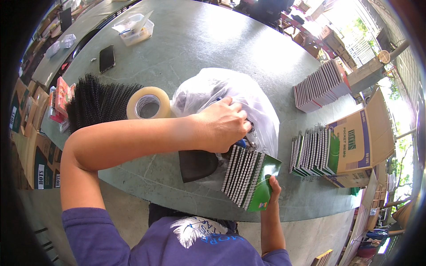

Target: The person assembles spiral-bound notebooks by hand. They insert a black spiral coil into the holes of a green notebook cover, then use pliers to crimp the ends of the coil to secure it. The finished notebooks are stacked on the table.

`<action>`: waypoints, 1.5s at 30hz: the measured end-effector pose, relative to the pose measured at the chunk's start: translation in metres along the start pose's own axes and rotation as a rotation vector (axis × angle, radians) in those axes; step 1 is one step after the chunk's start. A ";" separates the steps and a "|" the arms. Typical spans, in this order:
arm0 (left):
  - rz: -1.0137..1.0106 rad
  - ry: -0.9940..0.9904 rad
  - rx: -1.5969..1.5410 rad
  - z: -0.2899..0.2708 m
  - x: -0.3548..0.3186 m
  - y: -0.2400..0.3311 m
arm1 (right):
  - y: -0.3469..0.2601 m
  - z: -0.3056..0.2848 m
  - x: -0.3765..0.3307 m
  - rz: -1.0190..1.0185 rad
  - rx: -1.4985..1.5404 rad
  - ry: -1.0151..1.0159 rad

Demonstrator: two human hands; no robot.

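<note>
Left hand (224, 126) grips the crinkled white plastic bag (248, 99); just below the bag, right hand (273, 186) pinches the green-covered spiral notebook stack (248, 177); keep the stack squared

Bright daylight comes from the upper right, where the outdoor area is washed out almost to white. The plastic bag (230, 95) glares, losing detail in its folds. The tabletop (199, 40) is evenly lit, with soft shadow under the forearm. Fisheye distortion bends the tabletop edge into a curve, and a dark vignette rings the frame. The centre is sharp; the rims are smeared.
</note>
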State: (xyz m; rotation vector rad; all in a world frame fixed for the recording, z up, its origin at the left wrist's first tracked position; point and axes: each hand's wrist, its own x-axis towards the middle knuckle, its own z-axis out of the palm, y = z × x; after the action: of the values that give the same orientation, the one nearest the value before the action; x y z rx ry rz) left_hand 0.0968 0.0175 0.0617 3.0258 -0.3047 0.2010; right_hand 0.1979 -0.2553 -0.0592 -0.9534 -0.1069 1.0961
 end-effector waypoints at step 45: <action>-0.015 -0.006 -1.403 0.040 0.020 0.012 | -0.005 0.005 -0.005 0.023 0.037 0.011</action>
State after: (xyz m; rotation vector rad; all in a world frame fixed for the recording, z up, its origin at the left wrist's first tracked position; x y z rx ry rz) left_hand 0.1183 -0.0018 0.0256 1.6368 -0.2521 -0.0389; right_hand 0.1962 -0.2562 -0.0509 -0.9291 -0.0662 1.1104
